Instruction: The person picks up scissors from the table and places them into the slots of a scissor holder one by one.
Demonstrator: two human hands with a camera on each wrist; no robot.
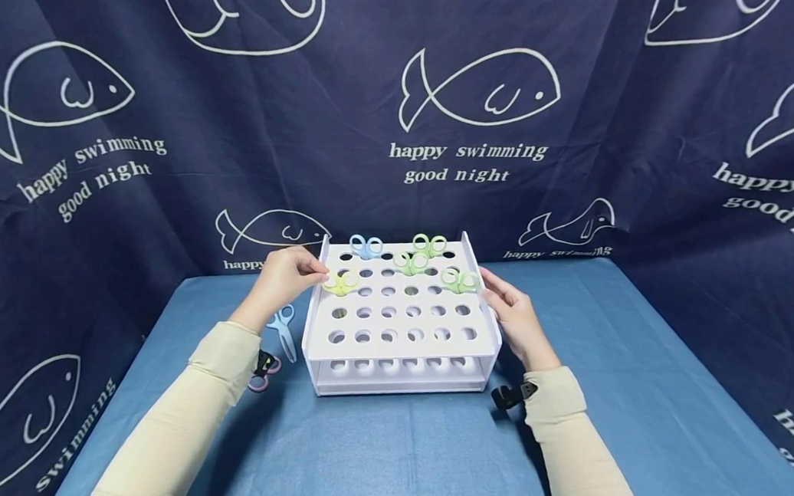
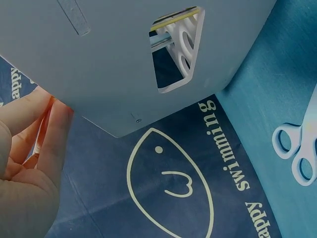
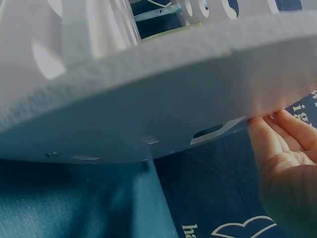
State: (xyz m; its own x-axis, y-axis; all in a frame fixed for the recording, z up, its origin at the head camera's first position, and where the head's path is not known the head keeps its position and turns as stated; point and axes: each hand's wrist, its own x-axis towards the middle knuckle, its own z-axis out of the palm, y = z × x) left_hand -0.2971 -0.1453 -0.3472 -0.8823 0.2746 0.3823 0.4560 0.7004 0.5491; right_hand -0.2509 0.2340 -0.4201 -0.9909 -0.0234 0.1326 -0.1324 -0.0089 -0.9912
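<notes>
A white rack (image 1: 376, 345) with rows of round holes stands on the table. My left hand (image 1: 286, 280) is at its upper left edge, thumb and forefinger pinching the near ring of the yellow scissors (image 1: 346, 284), which sit handles up in a hole. The rack's side panel partly hides those fingertips in the left wrist view. Against the outside of the right panel rest the fairly straight fingers of my right hand (image 1: 513, 317). Blue scissors (image 1: 366, 247) and green scissors (image 1: 429, 246), (image 1: 411, 263), (image 1: 460, 281) also stand in the rack, handles up.
Left of the rack, light blue scissors (image 1: 284, 331) lie on the blue tablecloth (image 1: 396, 455). Pink-handled scissors (image 1: 259, 380) lie nearer, partly covered by my left wrist. A dark blue fish-print curtain (image 1: 349, 145) hangs close behind the rack and along both sides.
</notes>
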